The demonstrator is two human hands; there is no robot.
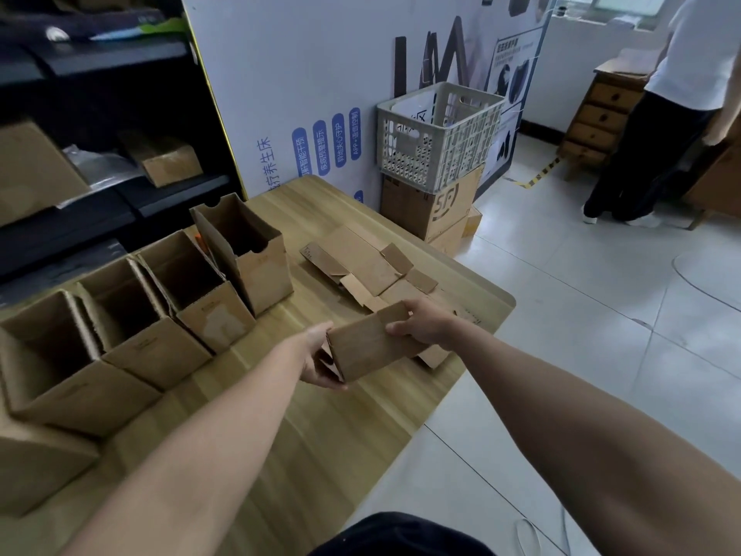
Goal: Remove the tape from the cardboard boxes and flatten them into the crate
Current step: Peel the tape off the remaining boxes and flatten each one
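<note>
We hold a small cardboard box (371, 347) just above the wooden table (320, 427), near its right edge. Our left hand (318, 357) curls round the box's near-left end, fingers underneath and thumb on top. Our right hand (423, 323) grips the far-right corner, fingers hooked over the upper edge.

To the left, a row of open boxes (192, 286) stands upright on the table, side by side and touching, running from the near left toward the far middle. The farthest and tallest has notched rims. Beyond our hands, a heap of flattened cardboard (361, 262) lies on the tabletop with its flaps spread, between the held box and the table's far end.

The white crate (437, 150) is off the table at the far right. It sits on a brown carton (429, 206) on the tiled floor (581, 315), against a tall printed board (300, 74). Something white with dark print shows inside it. The flattened heap and the table's far corner lie between us and the crate.

Black shelves (100, 114) holding more cartons fill the left. A person (681, 94) stands at the far right beside a wooden chest of drawers (597, 118).

The held box's long axis runs from near left to far right, tilted slightly up toward the right. A broad brown face is turned up toward us, and its left end looks open at our left palm.
</note>
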